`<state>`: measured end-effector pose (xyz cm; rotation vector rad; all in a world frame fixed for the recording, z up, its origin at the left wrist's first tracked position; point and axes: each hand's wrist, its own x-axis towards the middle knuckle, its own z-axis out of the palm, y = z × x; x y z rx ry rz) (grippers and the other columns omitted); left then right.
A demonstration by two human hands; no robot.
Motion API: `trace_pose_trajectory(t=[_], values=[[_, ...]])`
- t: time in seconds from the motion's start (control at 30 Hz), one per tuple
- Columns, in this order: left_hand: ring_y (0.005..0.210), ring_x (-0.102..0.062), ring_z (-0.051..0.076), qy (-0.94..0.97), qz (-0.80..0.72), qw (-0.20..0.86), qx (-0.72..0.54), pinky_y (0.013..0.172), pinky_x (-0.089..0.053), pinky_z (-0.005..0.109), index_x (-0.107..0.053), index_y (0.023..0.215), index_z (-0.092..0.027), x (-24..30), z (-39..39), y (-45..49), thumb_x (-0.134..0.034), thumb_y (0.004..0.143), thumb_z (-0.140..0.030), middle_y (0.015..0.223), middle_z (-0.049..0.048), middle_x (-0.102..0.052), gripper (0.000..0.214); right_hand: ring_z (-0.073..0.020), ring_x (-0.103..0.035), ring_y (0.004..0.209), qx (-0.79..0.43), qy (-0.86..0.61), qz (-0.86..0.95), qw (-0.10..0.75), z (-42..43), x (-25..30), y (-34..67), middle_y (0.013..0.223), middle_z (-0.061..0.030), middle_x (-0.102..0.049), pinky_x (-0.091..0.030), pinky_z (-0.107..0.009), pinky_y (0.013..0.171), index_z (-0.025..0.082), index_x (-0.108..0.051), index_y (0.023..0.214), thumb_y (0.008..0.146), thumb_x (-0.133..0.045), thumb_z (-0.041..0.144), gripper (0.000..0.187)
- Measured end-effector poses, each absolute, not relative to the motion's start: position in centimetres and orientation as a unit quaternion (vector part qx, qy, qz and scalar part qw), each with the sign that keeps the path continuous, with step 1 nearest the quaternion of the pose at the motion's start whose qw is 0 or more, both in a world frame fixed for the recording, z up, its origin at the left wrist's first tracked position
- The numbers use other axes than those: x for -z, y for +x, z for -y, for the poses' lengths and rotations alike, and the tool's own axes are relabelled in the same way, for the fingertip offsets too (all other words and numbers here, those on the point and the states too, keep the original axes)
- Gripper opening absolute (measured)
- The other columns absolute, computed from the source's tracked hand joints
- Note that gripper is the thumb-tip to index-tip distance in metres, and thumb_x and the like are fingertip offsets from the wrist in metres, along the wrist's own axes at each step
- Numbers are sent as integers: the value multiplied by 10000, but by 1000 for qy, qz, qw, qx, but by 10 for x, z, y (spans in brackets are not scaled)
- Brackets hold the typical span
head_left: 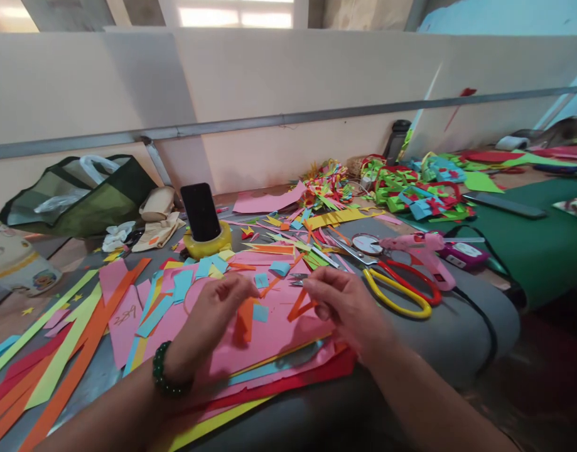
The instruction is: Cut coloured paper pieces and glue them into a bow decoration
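My left hand (pixel 215 320) hovers over a stack of pink paper sheets (pixel 274 336), fingers curled around a folded orange paper piece (pixel 245 319). My right hand (pixel 347 307) is just to the right, its fingertips pinching a thin orange paper strip (pixel 300 306) bent into an angle. A green bead bracelet (pixel 162 370) circles my left wrist. Small blue paper squares (pixel 261 312) lie on the pink sheet between the hands.
Scissors with red and yellow handles (pixel 401 285) and a pink glue gun (pixel 422 248) lie right of my hands. A phone (pixel 201 212) stands in a yellow tape roll (pixel 208 243). Long coloured strips (pixel 57 358) lie left. Piles of paper craft (pixel 410 185) sit behind.
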<state>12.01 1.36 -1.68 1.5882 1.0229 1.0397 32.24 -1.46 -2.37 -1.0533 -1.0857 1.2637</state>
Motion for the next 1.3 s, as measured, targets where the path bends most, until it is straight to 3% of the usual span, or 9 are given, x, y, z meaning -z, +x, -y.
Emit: trace_pose_trajectory(t=[0.1,0.2,0.4,0.6,0.67,0.8,1.0,1.3], values=[[625,-501,118,678,-395,536,-312,582,-383,212,-692,736,-161,19,-3,129,-647,760,-368,673,5,-621,213,-41,-404,442,-521,-438,531,505,18,27,303,521,57,-485,-330,-173,425,153,-580,642,742,-684,376,266],[568,-466,89,649,-382,593,-285,542,-362,194,-683,698,-139,23,0,131,-671,753,-340,607,-7,-588,209,-56,-473,506,-522,-415,565,486,19,29,295,608,31,-553,-383,-178,477,148,-604,678,770,-664,378,255],[557,-553,56,451,-337,758,-329,556,-439,154,-633,731,-135,26,-5,124,-689,762,-331,673,3,-642,206,-66,-538,532,-655,-359,458,483,18,36,302,795,-19,-584,-456,-201,510,154,-670,940,835,-554,493,373],[523,-582,45,320,-312,781,-436,521,-490,114,-626,751,-126,21,-11,122,-745,711,-245,629,-10,-641,174,-15,-500,515,-680,-399,344,510,19,36,317,1047,-37,-602,-437,-129,451,238,-681,1027,790,-633,427,307],[532,-596,45,295,-306,772,-471,537,-511,113,-628,757,-125,20,-13,122,-726,732,-227,634,-12,-644,144,-19,-503,520,-685,-395,321,522,19,36,319,977,-33,-626,-449,-128,468,218,-696,987,715,-723,333,297],[560,-630,64,288,-303,767,-487,550,-532,125,-634,773,-126,20,-12,122,-704,756,-235,653,-4,-662,130,-35,-544,525,-737,-366,341,454,22,36,314,844,-10,-653,-475,-151,511,192,-704,979,595,-802,178,397],[583,-637,78,316,-309,774,-454,579,-529,149,-637,773,-131,24,-9,124,-745,713,-272,688,13,-685,188,-34,-537,500,-682,-333,364,540,20,34,301,669,13,-644,-435,-131,477,171,-704,785,668,-778,281,177],[536,-508,51,448,-366,731,-363,516,-394,145,-707,758,-140,33,-4,128,-714,730,-346,647,1,-613,208,-49,-462,475,-564,-424,488,514,19,37,300,609,28,-576,-379,-177,455,165,-686,723,706,-726,390,229]])
